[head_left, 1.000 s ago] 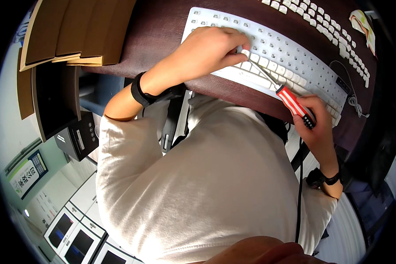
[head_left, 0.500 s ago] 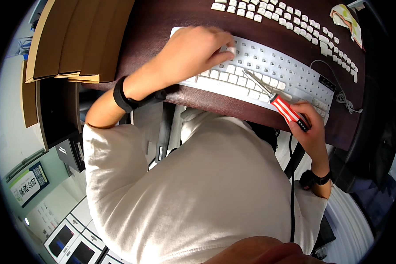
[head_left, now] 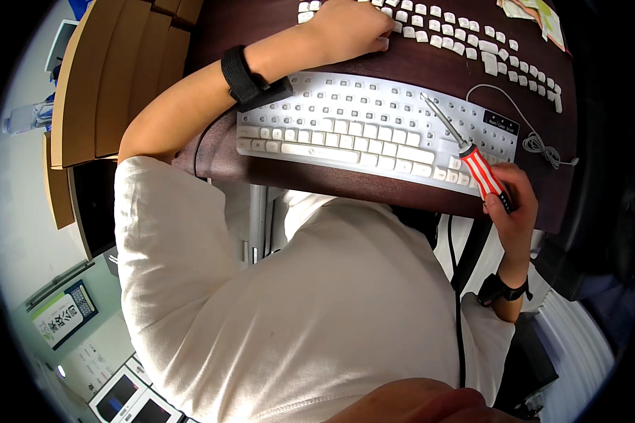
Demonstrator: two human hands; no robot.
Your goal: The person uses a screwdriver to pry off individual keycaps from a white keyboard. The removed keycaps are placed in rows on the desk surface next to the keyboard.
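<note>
My left hand (head_left: 353, 29) is over the loose white keycaps (head_left: 434, 27) at the far side of the desk, its fingers curled together. What they hold, if anything, is hidden. In my right hand (head_left: 513, 201) is a screwdriver (head_left: 481, 171) with a red and white striped handle, its metal shaft pointing up and left over the keyboard. The white keyboard (head_left: 317, 106) lies along the near edge of the desk. Its lower rows carry keycaps, while bare switches show in the upper rows and on much of the right side.
Beyond the keyboard's right end lies a coiled grey cable (head_left: 541, 146). A patterned cloth (head_left: 536, 17) sits at the far right of the dark desk (head_left: 226, 151). Cardboard boxes (head_left: 113, 77) stand at the left, and a black cord (head_left: 453, 261) hangs beside my body.
My left hand has left the keyboard's switches and moved away from me to the loose keycaps. The screwdriver stays in my right hand. The whole view has shifted a little.
</note>
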